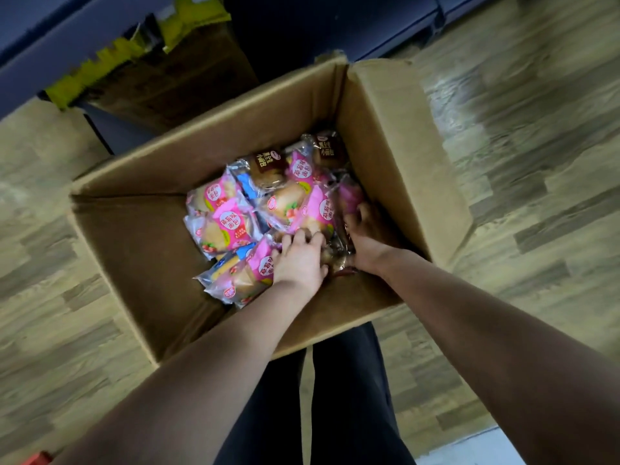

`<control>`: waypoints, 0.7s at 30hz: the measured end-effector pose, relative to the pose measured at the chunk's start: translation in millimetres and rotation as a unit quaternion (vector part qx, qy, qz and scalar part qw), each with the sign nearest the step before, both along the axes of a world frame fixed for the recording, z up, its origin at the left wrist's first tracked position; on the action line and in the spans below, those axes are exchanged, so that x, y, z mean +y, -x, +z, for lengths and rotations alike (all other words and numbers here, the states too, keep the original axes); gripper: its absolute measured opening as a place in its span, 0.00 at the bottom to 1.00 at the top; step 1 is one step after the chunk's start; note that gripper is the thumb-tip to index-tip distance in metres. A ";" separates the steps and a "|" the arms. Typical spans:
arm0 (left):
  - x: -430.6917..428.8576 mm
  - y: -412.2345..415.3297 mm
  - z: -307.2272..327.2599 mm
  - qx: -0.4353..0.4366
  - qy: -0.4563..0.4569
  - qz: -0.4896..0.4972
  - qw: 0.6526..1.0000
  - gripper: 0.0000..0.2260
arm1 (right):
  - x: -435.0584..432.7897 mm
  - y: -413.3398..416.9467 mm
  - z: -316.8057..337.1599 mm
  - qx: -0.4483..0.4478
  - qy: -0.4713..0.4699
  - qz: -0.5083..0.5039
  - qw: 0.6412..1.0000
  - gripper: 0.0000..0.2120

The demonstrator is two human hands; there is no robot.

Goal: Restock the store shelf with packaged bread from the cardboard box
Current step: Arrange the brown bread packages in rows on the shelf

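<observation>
Bare forearms (208,357), no sleeves; dark trousers (335,397).

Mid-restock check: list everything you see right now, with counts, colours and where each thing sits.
cardboard box: one, brown, open on the floor, centre
pink bread packets: at least five, pink and clear, piled in the box's right half
brown-label bread packets: two, dark brown, far end of the pile
blue-label packets: two partly seen, blue, tucked among the pink ones
second cardboard box: one, brown with yellow tape, top left
dark fixture: one, dark blue, along the top edge
floor: wood-look, beige-grey, all round
red object: one, red, bottom left corner, cut off
legs: dark trousers, below the box
left hand: in the box, fingers curled on packets, grip unclear
right hand: in the box by its right wall, fingers curled, grip unclear
</observation>
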State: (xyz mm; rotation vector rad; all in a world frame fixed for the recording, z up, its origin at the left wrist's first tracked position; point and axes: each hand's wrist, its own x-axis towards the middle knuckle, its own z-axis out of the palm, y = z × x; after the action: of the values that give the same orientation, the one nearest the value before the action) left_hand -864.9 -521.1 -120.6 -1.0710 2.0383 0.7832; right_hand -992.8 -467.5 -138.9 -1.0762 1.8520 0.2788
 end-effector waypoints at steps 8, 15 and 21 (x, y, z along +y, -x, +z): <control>-10.5 -15.7 16.4 0.068 -0.011 0.082 0.994 0.16 | -4.3 -5.6 20.8 -0.085 0.008 -0.152 0.985 0.41; -28.9 -41.2 72.3 0.110 0.021 0.181 0.977 0.11 | -20.7 -25.1 76.8 0.009 0.082 -0.059 0.995 0.40; -69.1 -69.4 163.5 0.093 0.096 0.165 0.977 0.15 | -80.5 -28.5 169.0 0.019 0.146 -0.008 0.989 0.41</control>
State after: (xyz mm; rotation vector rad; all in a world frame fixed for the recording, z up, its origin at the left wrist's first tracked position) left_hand -795.5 -590.1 42.9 -1.5252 2.1551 0.8928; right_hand -964.3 -548.0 30.1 -1.2595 1.9762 0.0183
